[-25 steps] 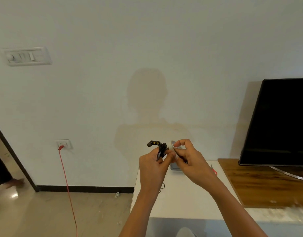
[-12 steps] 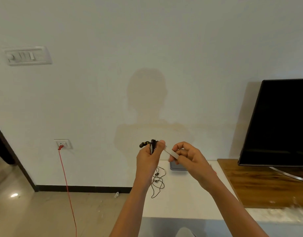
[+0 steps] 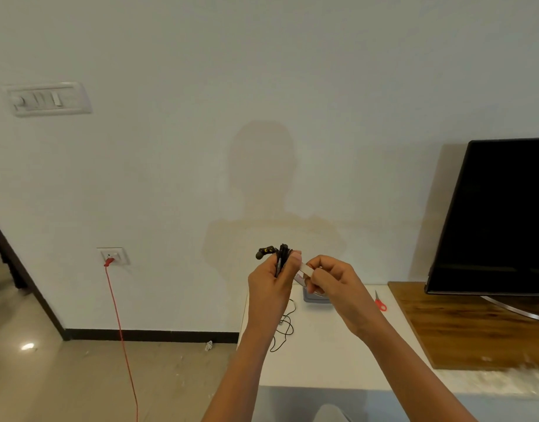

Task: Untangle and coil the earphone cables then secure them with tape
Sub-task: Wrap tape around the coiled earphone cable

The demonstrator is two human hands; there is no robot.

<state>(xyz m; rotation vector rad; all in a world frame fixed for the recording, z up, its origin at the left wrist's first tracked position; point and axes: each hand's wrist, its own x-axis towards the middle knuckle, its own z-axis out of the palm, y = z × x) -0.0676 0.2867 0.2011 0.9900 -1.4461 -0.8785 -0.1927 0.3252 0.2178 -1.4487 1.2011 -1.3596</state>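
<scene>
Fingers and thumb of the left hand [image 3: 269,284] curl tightly round a coiled black earphone bundle [image 3: 281,257], held upright in the air above the table's near-left part. One earbud [image 3: 263,253] pokes out to the left above the knuckles. The thumb tip presses on the top of the coil, probably to keep the loops from springing apart while they are bound. The right hand [image 3: 335,278], just beside it, pinches one strip of pale tape [image 3: 304,269] between thumb and forefinger. The strip's free end reaches toward the left thumb and the coil, though I cannot tell whether it already sticks there. Held taut like this, the tape looks ready to be wrapped round the bundle, so the securing step seems to be in hand rather than done. Below the hands, a second black earphone cable [image 3: 285,327] lies in loose loops on the white table [image 3: 323,370], not yet coiled, so the count is one bundle held and one cable waiting. Behind it sits one small grey object [image 3: 315,297], partly hidden by the right hand. Its kind is unclear. One pair of red-handled scissors [image 3: 380,303] lies further right, near one wooden board [image 3: 475,324] that carries one dark television [image 3: 499,214].
</scene>
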